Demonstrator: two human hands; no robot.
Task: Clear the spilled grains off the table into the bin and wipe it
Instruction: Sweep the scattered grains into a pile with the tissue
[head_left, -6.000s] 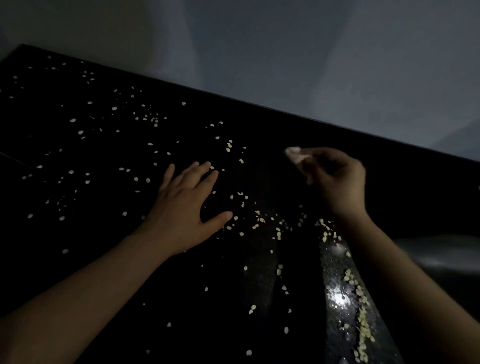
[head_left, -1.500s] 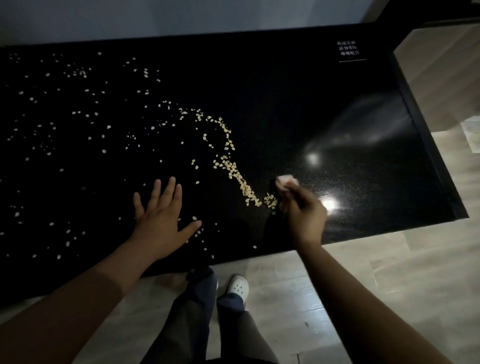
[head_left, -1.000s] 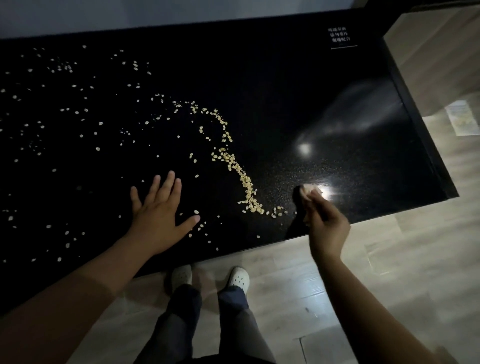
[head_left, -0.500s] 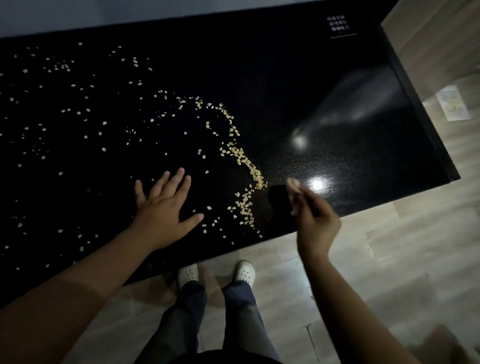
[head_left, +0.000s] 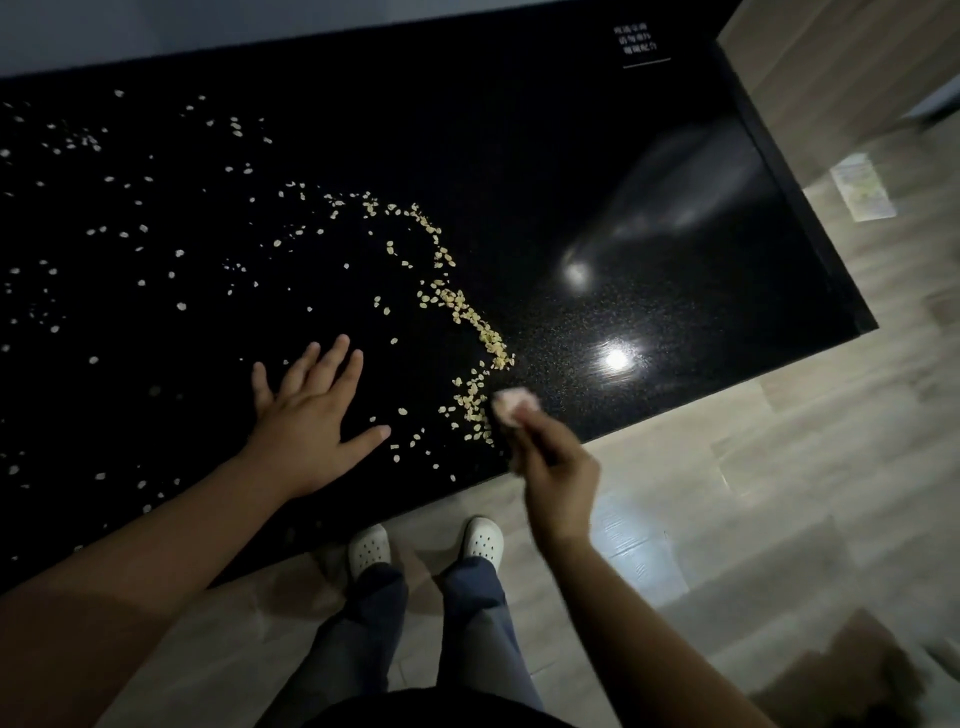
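1. Left hand (head_left: 306, 436): I see it palm down on the black tabletop (head_left: 675, 234), fingers straight and spread, thumb out toward the other hand. It grasps nothing.

2. Right hand (head_left: 558, 467): the fingers are bunched around a small pale wad (head_left: 511, 405), which they pinch at the tips. I cannot tell whether the wad is cloth or tissue. It sits at the tabletop's near edge. Blur hides whether it touches the surface.

3. Grains (head_left: 478, 327): a dense band starts just beside the wad and runs away from the right hand, curving toward the left. Loose grains lie between the two hands, some just off the left thumb. A thinner scatter covers the tabletop beyond and to the left of the left hand.

4. To the right of the right hand, the glossy surface shows two bright light reflections. White lettering (head_left: 636, 39) sits at the far corner, too small to read.

5. Below the hands, two white shoes (head_left: 369, 548) stand on the wooden floor (head_left: 779, 493). A blurred brown object (head_left: 857, 670) lies on the floor behind and to the right of the right forearm. I cannot identify it.
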